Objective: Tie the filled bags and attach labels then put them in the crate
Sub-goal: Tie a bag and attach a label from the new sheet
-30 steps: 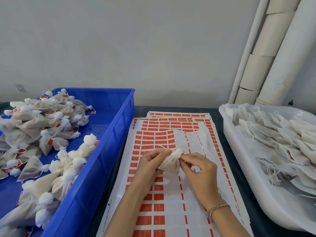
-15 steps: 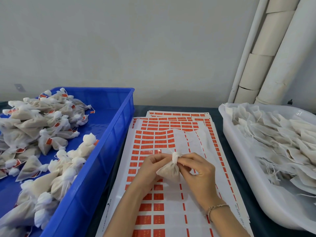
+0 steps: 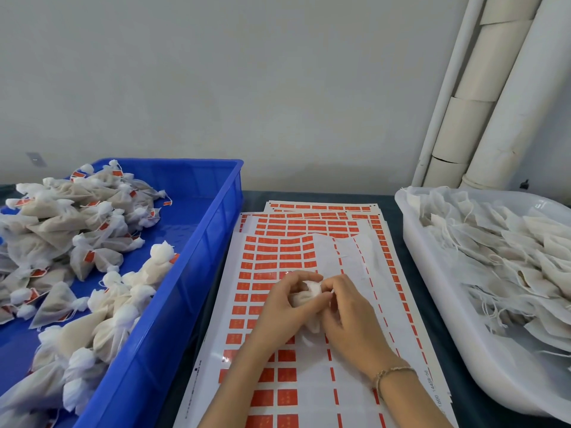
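Note:
A small white mesh bag (image 3: pixel 309 296) filled with pale powder is held above the label sheets (image 3: pixel 290 254). My left hand (image 3: pixel 282 307) curls round its body from the left. From the right, my right hand (image 3: pixel 346 307) pinches the gathered neck and a thin string end beside it. Much of the bag is hidden between the palms. The blue crate (image 3: pixel 197 242) stands at the left, holding several tied bags, some with orange labels.
A white tub (image 3: pixel 438 304) at the right holds several untied bags with loose strings. Sheets of orange stickers are stacked under my hands on the dark table. White pipes (image 3: pixel 482 97) run up the wall at the back right.
My hands have closed in around the bag and sunk slightly toward me. The bag, earlier upright with its neck showing, is now mostly covered by my fingers.

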The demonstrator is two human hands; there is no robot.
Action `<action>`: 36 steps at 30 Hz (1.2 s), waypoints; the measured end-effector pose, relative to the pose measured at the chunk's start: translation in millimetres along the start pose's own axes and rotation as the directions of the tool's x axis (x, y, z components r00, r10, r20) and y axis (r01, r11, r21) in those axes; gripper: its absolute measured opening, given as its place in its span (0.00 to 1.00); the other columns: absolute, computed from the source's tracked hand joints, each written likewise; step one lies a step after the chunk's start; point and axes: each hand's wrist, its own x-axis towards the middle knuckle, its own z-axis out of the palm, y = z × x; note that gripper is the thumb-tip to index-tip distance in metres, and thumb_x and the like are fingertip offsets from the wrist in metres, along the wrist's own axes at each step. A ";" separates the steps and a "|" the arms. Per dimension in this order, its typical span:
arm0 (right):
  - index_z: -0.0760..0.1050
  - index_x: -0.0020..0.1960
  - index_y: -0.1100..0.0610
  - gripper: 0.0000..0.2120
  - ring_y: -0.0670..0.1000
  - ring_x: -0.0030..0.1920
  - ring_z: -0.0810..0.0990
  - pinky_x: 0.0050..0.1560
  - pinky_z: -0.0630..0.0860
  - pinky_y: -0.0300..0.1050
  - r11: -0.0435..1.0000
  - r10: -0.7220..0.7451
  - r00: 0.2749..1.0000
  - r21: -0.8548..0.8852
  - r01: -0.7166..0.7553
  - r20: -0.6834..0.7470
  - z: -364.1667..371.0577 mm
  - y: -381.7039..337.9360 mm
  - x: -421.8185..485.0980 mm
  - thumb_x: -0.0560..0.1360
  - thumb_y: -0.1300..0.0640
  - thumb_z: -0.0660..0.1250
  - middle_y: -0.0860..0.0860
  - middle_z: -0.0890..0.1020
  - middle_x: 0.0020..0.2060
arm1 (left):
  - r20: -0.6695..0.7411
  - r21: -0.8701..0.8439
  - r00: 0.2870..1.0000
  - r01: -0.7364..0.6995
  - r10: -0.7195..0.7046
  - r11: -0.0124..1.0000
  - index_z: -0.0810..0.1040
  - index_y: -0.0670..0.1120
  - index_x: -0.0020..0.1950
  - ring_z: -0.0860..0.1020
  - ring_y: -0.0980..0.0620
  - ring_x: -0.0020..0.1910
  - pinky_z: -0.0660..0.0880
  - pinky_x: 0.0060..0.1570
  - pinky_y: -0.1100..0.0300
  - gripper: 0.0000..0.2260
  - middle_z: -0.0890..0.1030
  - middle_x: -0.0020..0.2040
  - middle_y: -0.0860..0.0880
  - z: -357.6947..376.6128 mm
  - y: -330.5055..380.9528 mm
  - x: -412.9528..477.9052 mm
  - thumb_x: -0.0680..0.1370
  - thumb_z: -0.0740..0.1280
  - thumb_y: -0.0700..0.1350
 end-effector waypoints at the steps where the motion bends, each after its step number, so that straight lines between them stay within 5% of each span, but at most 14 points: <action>1: 0.65 0.49 0.41 0.08 0.40 0.44 0.77 0.43 0.77 0.30 1.000 0.015 1.000 0.006 -0.015 0.014 -0.9 1.1 0.5 0.77 0.51 0.64 0.36 0.73 0.44 | -0.010 -0.012 1.000 -0.013 0.013 1.000 0.78 0.58 0.54 0.77 0.63 0.51 0.75 0.44 0.71 0.11 0.79 0.48 0.64 -0.6 -0.2 -0.1 0.73 0.73 0.51; 5: 0.68 0.45 0.42 0.07 0.38 0.47 0.76 0.44 0.76 0.30 0.989 0.083 0.994 0.117 -0.090 0.065 -6.8 0.8 2.6 0.79 0.53 0.62 0.36 0.76 0.43 | -0.032 -0.030 0.999 -0.040 0.039 0.999 0.79 0.57 0.56 0.78 0.60 0.50 0.76 0.44 0.69 0.14 0.80 0.47 0.61 -3.4 1.1 0.8 0.72 0.73 0.53; 13: 0.75 0.37 0.55 0.12 0.43 0.30 0.74 0.32 0.72 0.31 0.821 0.269 0.961 0.506 -0.264 0.066 -17.8 -6.5 8.9 0.79 0.61 0.62 0.45 0.77 0.28 | 0.057 -0.073 0.996 -0.060 0.064 0.996 0.80 0.49 0.51 0.81 0.53 0.47 0.78 0.43 0.64 0.13 0.82 0.46 0.55 -5.9 -0.9 1.2 0.69 0.77 0.47; 16: 0.77 0.40 0.53 0.09 0.42 0.33 0.78 0.33 0.74 0.31 0.798 0.256 0.962 0.540 -0.268 0.100 -16.4 -10.3 9.8 0.78 0.58 0.64 0.44 0.79 0.31 | 0.079 -0.119 0.994 -0.060 0.070 0.991 0.76 0.45 0.50 0.81 0.45 0.44 0.78 0.42 0.60 0.11 0.81 0.44 0.48 -2.5 -3.7 -0.4 0.70 0.72 0.45; 20: 0.78 0.38 0.51 0.11 0.45 0.28 0.75 0.30 0.73 0.33 0.753 0.339 0.932 0.557 -0.352 0.130 -15.2 -11.1 11.1 0.78 0.57 0.64 0.47 0.77 0.28 | 0.094 -0.122 0.994 -0.041 0.053 0.992 0.77 0.46 0.51 0.80 0.49 0.40 0.78 0.41 0.62 0.11 0.80 0.43 0.49 2.1 -3.4 -1.0 0.71 0.71 0.46; 26: 0.68 0.30 0.55 0.18 0.48 0.26 0.64 0.30 0.69 0.38 0.413 0.453 0.816 0.727 -0.549 0.359 -23.7 -11.2 15.9 0.79 0.57 0.60 0.53 0.64 0.25 | 0.096 -0.388 0.995 0.016 0.023 0.922 0.76 0.39 0.44 0.74 0.50 0.30 0.74 0.33 0.61 0.10 0.75 0.34 0.42 -4.9 7.5 2.2 0.75 0.63 0.46; 32: 0.65 0.29 0.56 0.16 0.46 0.25 0.60 0.26 0.65 0.39 -0.032 0.397 0.794 0.871 -0.490 0.461 -27.9 -9.9 18.1 0.74 0.58 0.64 0.51 0.59 0.25 | 0.095 -0.403 0.995 0.035 0.004 0.914 0.79 0.41 0.50 0.72 0.53 0.28 0.71 0.30 0.62 0.13 0.75 0.31 0.47 -4.6 8.8 3.0 0.77 0.61 0.49; 36: 0.67 0.30 0.57 0.14 0.46 0.24 0.60 0.24 0.65 0.39 -0.238 0.369 0.792 0.873 -0.426 0.487 -29.6 -8.5 18.6 0.72 0.59 0.65 0.50 0.60 0.25 | 0.106 -0.410 0.993 -0.001 0.049 0.912 0.79 0.40 0.51 0.71 0.55 0.27 0.70 0.29 0.64 0.11 0.75 0.30 0.50 -3.5 9.9 3.1 0.76 0.62 0.46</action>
